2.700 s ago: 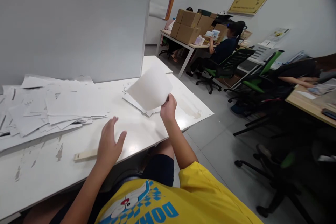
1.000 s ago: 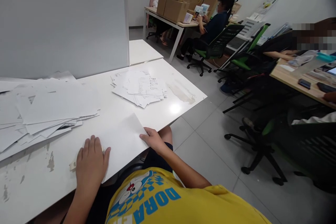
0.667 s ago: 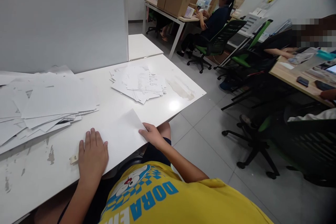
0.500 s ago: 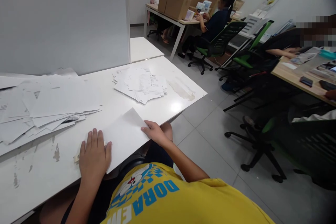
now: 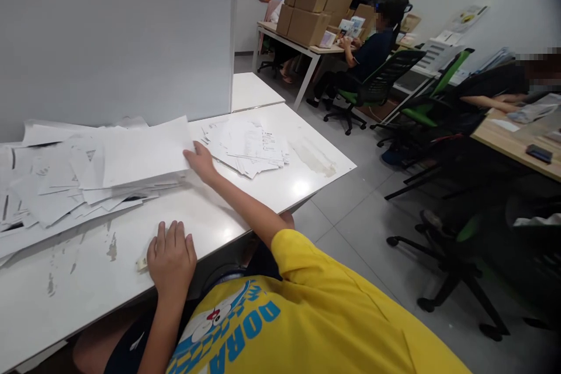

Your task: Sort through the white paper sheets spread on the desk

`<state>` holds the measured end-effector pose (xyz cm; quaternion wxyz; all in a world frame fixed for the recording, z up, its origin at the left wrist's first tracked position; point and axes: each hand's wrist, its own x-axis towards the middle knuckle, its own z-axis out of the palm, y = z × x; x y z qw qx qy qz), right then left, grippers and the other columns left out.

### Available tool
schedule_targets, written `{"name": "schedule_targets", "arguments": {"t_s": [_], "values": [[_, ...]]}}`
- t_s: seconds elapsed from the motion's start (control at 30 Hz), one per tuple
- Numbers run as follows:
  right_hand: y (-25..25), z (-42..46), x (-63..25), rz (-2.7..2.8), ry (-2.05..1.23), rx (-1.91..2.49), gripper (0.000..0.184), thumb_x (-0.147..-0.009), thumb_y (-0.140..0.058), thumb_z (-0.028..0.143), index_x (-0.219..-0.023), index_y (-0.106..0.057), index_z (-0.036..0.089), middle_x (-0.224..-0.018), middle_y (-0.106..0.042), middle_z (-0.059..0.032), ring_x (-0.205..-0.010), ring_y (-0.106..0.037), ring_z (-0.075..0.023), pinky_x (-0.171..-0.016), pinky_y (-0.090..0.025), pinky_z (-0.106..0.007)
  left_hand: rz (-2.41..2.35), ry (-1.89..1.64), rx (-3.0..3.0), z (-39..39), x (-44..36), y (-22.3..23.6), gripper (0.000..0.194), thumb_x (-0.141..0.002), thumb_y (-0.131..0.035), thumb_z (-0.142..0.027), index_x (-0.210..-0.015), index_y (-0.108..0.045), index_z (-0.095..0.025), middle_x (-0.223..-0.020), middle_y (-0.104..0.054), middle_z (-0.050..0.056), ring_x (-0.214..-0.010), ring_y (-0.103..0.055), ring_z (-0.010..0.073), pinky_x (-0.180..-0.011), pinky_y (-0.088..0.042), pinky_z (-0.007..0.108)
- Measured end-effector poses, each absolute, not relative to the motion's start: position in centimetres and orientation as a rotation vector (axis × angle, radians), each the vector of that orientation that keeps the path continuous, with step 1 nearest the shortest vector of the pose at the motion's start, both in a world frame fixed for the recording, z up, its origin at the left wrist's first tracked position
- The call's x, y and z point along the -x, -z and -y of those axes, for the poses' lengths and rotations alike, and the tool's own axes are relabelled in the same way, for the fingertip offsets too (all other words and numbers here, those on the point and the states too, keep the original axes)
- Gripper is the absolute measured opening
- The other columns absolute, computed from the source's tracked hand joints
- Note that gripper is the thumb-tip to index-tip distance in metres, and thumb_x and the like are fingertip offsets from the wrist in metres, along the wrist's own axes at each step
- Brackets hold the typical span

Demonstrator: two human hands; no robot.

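Observation:
My right hand (image 5: 200, 162) pinches the right edge of a blank white sheet of paper (image 5: 146, 152) between thumb and fingers. The sheet lies over a messy, wide pile of papers (image 5: 61, 187) at the left of the table. Near the front edge, my left hand (image 5: 172, 260) rests palm down on the tabletop with its fingers laid out. A small cream-coloured object (image 5: 141, 263) pokes out at its left side; the rest is hidden under the hand, and its kind is unclear. Behind my right hand sits a smaller stack of printed papers (image 5: 254, 146).
A grey partition (image 5: 118, 35) stands behind the white table (image 5: 245, 210). Cardboard boxes (image 5: 309, 29) are stacked on a farther desk, where a person (image 5: 372, 41) sits. At the right, another person (image 5: 495, 85) leans over a wooden desk (image 5: 517, 137). Office chairs (image 5: 464, 269) stand on the tiled floor.
My right hand has carried the sheet from the table's front edge up and left, over the large pile. My left hand no longer touches the sheet and stays on the table.

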<state>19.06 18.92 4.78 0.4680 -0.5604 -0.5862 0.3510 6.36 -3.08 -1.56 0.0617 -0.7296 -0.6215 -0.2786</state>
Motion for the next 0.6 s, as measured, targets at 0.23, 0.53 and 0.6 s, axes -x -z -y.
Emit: {"name": "schedule_targets", "arguments": {"t_s": [0.23, 0.53, 0.6], "values": [[-5.0, -22.7, -13.4, 1.825, -0.489, 1.437, 0.061, -0.093, -0.047, 0.003, -0.150, -0.025, 0.008, -0.152, -0.040, -0.0142, -0.137, -0.042, -0.0260, -0.113, -0.034, -0.043, 1.851, 0.743, 2.221, 3.2, -6.2, 1.6, 0.046, -0.094, -0.044, -0.033, -0.135, -0.055, -0.014, -0.132, -0.063, 0.017, -0.138, -0.045, 0.0339, -0.107, -0.033, 0.048], [-2.7, -24.0, -29.8, 1.911, -0.242, 1.602, 0.053, -0.101, -0.045, 0.034, -0.147, -0.037, 0.009, -0.163, -0.023, -0.0163, -0.152, -0.014, -0.0244, -0.124, -0.001, -0.045, 1.790, 0.680, 2.241, 3.1, -6.1, 1.4, 0.045, -0.094, -0.044, -0.035, -0.133, -0.056, -0.016, -0.129, -0.065, 0.015, -0.136, -0.048, 0.0324, -0.106, -0.033, 0.046], [-2.0, -23.3, -35.8, 1.855, -0.187, 1.851, 0.065, -0.096, -0.052, 0.044, -0.149, -0.036, 0.008, -0.163, -0.022, -0.0186, -0.153, -0.011, -0.0304, -0.123, 0.000, -0.051, 1.782, 0.671, 2.237, 3.0, -6.1, 1.4, 0.044, -0.094, -0.043, -0.035, -0.131, -0.058, -0.016, -0.127, -0.066, 0.014, -0.134, -0.049, 0.0322, -0.105, -0.033, 0.045]]}}
